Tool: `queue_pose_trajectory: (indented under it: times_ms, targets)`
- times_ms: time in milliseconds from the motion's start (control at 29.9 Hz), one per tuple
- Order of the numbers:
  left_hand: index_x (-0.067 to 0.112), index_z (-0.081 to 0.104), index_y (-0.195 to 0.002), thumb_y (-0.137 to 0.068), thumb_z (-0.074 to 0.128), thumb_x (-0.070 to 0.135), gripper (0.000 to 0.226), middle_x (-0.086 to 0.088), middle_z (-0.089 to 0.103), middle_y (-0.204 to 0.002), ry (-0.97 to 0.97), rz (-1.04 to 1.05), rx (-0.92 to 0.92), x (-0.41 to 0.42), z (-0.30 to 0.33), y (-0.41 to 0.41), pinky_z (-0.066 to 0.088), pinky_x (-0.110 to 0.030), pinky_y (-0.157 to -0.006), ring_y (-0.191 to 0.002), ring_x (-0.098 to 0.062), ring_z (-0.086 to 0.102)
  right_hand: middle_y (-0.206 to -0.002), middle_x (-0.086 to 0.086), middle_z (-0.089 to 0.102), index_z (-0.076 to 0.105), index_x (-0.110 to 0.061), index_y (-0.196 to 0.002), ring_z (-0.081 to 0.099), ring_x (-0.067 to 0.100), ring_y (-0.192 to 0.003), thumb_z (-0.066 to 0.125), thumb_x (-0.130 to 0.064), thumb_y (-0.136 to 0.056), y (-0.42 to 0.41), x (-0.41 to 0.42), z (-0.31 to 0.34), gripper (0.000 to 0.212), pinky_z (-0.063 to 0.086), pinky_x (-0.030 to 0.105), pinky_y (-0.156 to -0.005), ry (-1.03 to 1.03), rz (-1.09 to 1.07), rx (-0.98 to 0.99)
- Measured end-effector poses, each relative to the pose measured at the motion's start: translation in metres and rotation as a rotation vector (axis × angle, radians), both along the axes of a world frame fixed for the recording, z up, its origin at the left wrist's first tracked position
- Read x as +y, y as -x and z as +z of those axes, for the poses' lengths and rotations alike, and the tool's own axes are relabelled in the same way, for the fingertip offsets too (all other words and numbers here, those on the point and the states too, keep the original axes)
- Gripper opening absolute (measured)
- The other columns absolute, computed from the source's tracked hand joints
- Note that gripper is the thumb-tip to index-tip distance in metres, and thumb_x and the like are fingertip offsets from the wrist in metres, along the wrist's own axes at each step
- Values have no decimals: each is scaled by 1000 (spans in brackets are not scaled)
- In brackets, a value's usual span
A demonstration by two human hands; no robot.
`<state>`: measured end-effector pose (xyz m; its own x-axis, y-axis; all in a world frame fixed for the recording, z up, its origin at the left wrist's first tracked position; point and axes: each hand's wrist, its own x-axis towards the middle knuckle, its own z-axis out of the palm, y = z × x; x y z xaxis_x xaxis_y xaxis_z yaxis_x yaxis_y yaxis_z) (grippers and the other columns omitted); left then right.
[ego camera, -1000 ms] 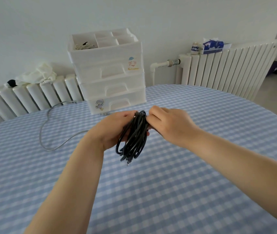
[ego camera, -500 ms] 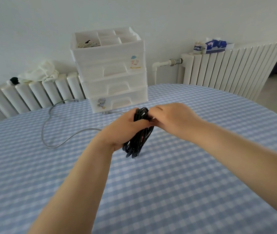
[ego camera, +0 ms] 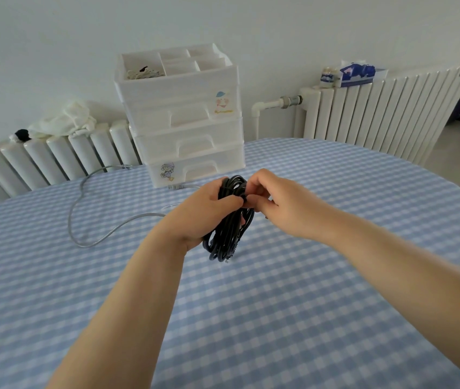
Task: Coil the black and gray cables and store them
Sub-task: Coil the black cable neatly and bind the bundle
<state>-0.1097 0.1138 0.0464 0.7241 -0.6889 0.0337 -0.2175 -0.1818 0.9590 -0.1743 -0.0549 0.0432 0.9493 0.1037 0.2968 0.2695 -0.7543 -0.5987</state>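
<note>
A coiled black cable (ego camera: pixel 230 228) hangs above the middle of the checked table. My left hand (ego camera: pixel 205 213) grips the coil from the left, thumb across its upper part. My right hand (ego camera: pixel 276 203) pinches the cable at the top of the coil, fingers curled. The loops dangle below both hands. A gray cable (ego camera: pixel 94 220) lies loose on the table to the left, running toward the white drawer unit (ego camera: pixel 189 141), which stands at the table's far edge with its drawers closed.
The table (ego camera: pixel 307 304) wears a blue and white checked cloth. The open top tray (ego camera: pixel 144 67) of the drawer unit holds a pale cord. White radiators (ego camera: pixel 377 108) stand behind, with a cloth (ego camera: pixel 63 120) on the left one and a tissue pack (ego camera: pixel 358 74) on the right.
Both hands have lifted the black coil and carried it slightly further from me, toward the drawers. My right fingers have shifted on the coil's top. The gray cable has not moved.
</note>
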Motion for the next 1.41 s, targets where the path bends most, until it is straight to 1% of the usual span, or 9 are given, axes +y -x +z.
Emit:
queue_pose_trajectory:
  times_ms: [167, 268, 669, 803, 937, 1004, 1104, 1271, 1405]
  targets:
    - [2, 56, -104, -80, 55, 17, 29, -4, 64, -75, -35, 9, -24, -2, -2, 0, 50, -34, -70, -71, -19, 62, -92, -6, 59, 44, -17, -102, 56, 14, -78, 39, -21, -101, 2, 6, 0, 7, 47, 35, -67, 205, -11, -99]
    - [3, 55, -107, -82, 57, 15, 27, -2, 65, -78, -43, 26, -18, -3, -3, -1, 51, -32, -69, -70, -16, 65, -89, -1, 62, 42, -20, -102, 59, 18, -77, 37, -27, -102, -2, 7, 1, 9, 50, 41, -70, 125, -21, -3]
    - [12, 44, -101, -82, 53, 9, 21, -9, 64, -90, -228, 93, -221, -8, -8, 3, 56, -49, -81, -84, -23, 70, -63, -2, 62, 58, -11, -84, 55, 7, -49, 61, -32, -93, -13, 11, 18, 22, 47, 18, -47, -136, -44, 338]
    - [15, 46, -99, -80, 54, 11, 21, -8, 67, -90, -214, 84, -218, -7, -7, 1, 56, -49, -81, -83, -21, 69, -70, 1, 67, 49, -15, -88, 63, 14, -55, 50, -27, -99, -9, 15, 10, 16, 54, 26, -55, -18, -67, 202]
    - [12, 44, -113, -78, 58, 15, 37, -13, 62, -86, -188, 131, -206, -11, -7, 4, 54, -45, -76, -78, -19, 62, -67, -3, 68, 46, -22, -91, 67, 10, -58, 53, -28, -97, -6, 20, -1, 11, 57, 35, -63, -159, -183, 79]
    - [7, 38, -122, -81, 56, 13, 46, -1, 54, -77, -196, 152, -219, -14, -9, 5, 46, -29, -64, -69, -10, 55, -71, -4, 68, 46, -21, -94, 65, 9, -61, 49, -34, -98, -5, 23, -4, 14, 53, 33, -60, -49, -260, 83]
    - [11, 38, -96, -84, 53, 8, 20, 1, 41, -70, -174, 161, -261, -14, -9, 5, 35, -16, -50, -52, -4, 39, -73, 2, 61, 47, -13, -94, 58, 17, -64, 34, -40, -102, -7, 25, -6, 32, 47, 34, -56, 258, -282, 94]
    - [7, 44, -94, -83, 54, 1, 15, -7, 53, -80, -92, 114, -195, -9, -3, 4, 48, -25, -60, -67, -11, 59, -62, -7, 42, 34, -18, -81, 41, 11, -52, 29, -35, -104, -6, 22, -12, 29, 26, 29, -46, 346, -199, -109]
    - [6, 53, -98, -86, 54, -3, 15, -4, 61, -77, -20, 42, -100, -5, 3, 4, 50, -19, -63, -67, -9, 60, -58, -4, 45, 49, -6, -83, 44, 22, -47, 37, -26, -100, -5, 14, -15, 29, 24, 27, -43, 450, -115, -387]
